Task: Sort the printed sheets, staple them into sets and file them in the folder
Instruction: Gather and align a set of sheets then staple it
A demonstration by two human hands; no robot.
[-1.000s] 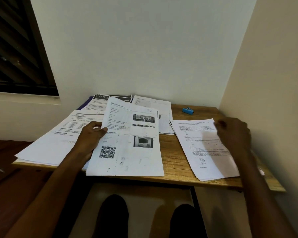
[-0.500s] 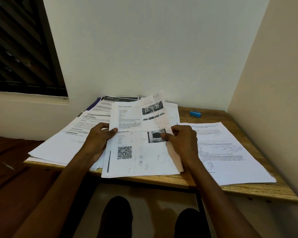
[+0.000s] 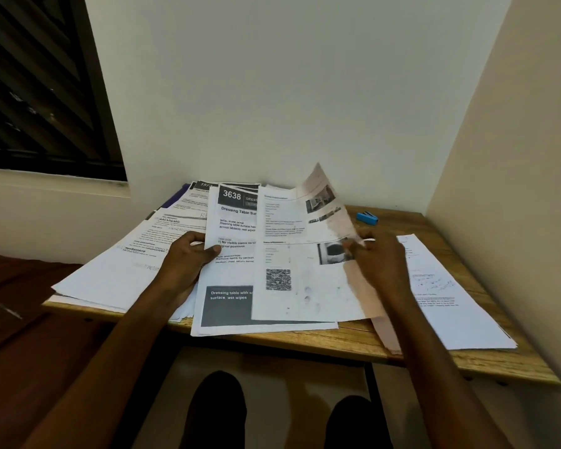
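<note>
On the desk [image 3: 337,338], right grip [image 3: 381,264] pinches the sheet [image 3: 305,254] (lifted); left grip [image 3: 188,257] clamps the stack [image 3: 230,228].

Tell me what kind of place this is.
Probably a home study corner: a small wooden desk pushed into the angle of two plain walls, covered in printed sheets, a blue stapler at the back, and a window alongside.

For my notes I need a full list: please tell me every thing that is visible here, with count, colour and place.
QR-code sheet: one, white, lifted at the desk centre.
3638 sheet: one, white with dark panels, under it.
left pile of sheets: several, white, desk left.
right sheet: one, white, desk right.
stapler: one, blue, back right.
desk: one, light wood, in the corner.
window: one, dark, upper left.
left hand: holds the 3638 sheet.
right hand: fingers pinch the QR-code sheet.
</note>
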